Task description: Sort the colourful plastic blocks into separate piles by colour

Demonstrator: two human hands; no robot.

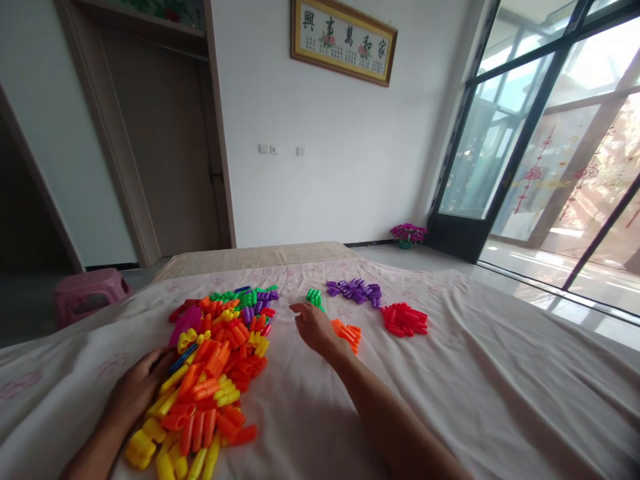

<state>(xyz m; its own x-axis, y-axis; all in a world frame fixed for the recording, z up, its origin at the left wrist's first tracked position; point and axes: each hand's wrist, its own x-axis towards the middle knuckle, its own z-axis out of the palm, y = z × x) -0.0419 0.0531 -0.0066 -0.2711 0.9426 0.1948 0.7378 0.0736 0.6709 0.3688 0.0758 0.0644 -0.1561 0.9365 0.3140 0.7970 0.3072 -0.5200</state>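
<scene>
A large mixed pile of plastic tube-shaped building pieces, mostly orange, yellow and red, lies on the cloth in front of me. My left hand rests against its left edge, fingers loosely bent beside a dark blue piece. To the right of the pile, my right hand hovers over the cloth with its fingers apart, and nothing shows in it. Just beyond it sits a small green group. Orange pieces lie beside my right wrist, partly hidden by it. Farther off are purple pieces and red pieces.
A pale flowered cloth with folds covers the surface. A pink stool stands at the left. Beyond are a closed door, a white wall with a framed sign, a potted flower and glass doors.
</scene>
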